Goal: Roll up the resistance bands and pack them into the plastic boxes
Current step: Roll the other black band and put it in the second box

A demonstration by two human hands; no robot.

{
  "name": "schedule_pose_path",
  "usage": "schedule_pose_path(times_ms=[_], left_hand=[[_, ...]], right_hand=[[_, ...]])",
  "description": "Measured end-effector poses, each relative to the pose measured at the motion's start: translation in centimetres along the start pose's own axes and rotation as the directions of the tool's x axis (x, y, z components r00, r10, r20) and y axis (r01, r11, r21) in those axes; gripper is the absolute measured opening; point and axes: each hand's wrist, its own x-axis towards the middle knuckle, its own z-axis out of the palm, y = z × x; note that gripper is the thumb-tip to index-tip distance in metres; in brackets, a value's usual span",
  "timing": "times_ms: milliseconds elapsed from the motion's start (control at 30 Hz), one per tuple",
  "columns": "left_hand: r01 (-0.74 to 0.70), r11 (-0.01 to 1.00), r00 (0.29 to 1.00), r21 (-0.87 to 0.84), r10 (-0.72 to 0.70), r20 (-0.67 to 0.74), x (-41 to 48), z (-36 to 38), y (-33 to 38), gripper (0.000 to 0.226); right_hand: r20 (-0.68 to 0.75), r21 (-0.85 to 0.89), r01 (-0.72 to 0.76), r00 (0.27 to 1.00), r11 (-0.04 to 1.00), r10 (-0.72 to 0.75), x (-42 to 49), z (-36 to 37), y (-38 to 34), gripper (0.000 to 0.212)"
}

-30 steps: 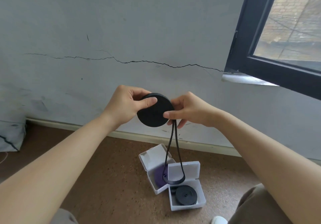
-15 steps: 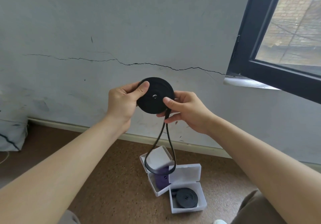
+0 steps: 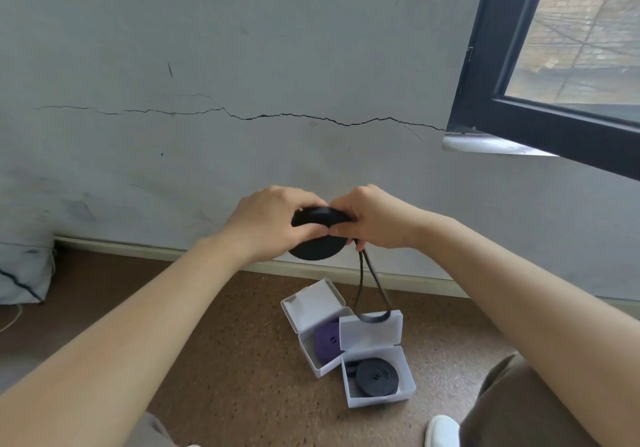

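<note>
Both grip the black band (image 3: pixel 317 250): my left hand (image 3: pixel 273 224) and right hand (image 3: pixel 379 221) curl round its roll, loose loop (image 3: pixel 372 287) dangling below, above open boxes (image 3: pixel 381 401).

Left hand (image 3: pixel 273 224), right hand (image 3: pixel 372 219) grip black band roll (image 3: pixel 317 250); loop (image 3: pixel 372 294) dangling

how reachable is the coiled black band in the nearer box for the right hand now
Probably not yet: the right hand grips the half-rolled band together with the left hand. The box stands open, so the coiled band lies uncovered.
</note>
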Motion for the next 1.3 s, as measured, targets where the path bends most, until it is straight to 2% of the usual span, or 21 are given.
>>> schedule_pose_path(times_ms=[67,133,233,300,400,500,667,933,1133,1233,1300], left_hand=[[-0.004,0.999,1.000,0.034,0.004,0.028,0.3,0.0,0.1,0.019],[0.005,1.000,0.999,0.009,-0.006,0.040,0.5,0.1,-0.1,0.013],[0.053,0.990,0.998,-0.132,-0.050,0.030,0.5,-0.1,-0.8,0.020],[0.098,0.953,0.995,-0.285,-0.091,0.040,0.4,-0.5,-1.0,0.013],[0.167,0.848,0.985,-0.503,-0.167,0.046,0.1,-1.1,-1.0,0.012],[0.205,0.749,0.975,-0.629,-0.209,0.069,-0.2,-1.4,-0.9,0.013],[0.222,0.543,0.949,-0.810,-0.312,0.051,-0.4,-1.9,-0.8,0.014],[0.191,0.408,0.928,-0.893,-0.371,0.029,-0.3,-1.9,-0.8,0.027],[0.164,0.281,0.910,-0.946,-0.413,0.035,0.1,-1.4,-0.3,0.027],[0.180,0.242,0.918,-0.953,-0.391,0.074,0.2,-1.2,0.1,0.033],[0.242,0.262,0.928,-0.934,-0.345,0.144,0.3,-1.3,0.1,0.035]], right_hand=[[0.016,-0.018,0.012,1.000,1.000,-0.012,0.0,0.2,-0.2,0.007],[0.027,0.004,0.014,1.000,1.000,-0.014,0.0,0.2,-0.3,0.006],[-0.009,0.081,0.009,1.000,0.997,-0.009,0.0,-0.1,-0.2,0.012],[-0.039,0.167,-0.015,0.999,0.986,0.022,-0.1,-0.6,0.1,0.014],[-0.048,0.311,-0.034,0.998,0.950,0.051,-0.2,-1.1,0.6,0.019],[-0.062,0.416,-0.030,0.996,0.909,0.062,-0.3,-1.4,0.9,0.022],[-0.060,0.486,-0.043,0.995,0.873,0.083,-0.5,-1.7,1.5,0.025],[-0.094,0.604,-0.006,0.992,0.797,0.079,-0.5,-1.6,1.7,0.028],[-0.125,0.791,0.046,0.988,0.610,0.088,-0.4,-1.2,1.0,0.026],[-0.132,0.850,0.059,0.986,0.524,0.103,-0.2,-1.3,0.8,0.028],[-0.134,0.830,0.059,0.986,0.555,0.096,-0.2,-1.5,1.2,0.026]])
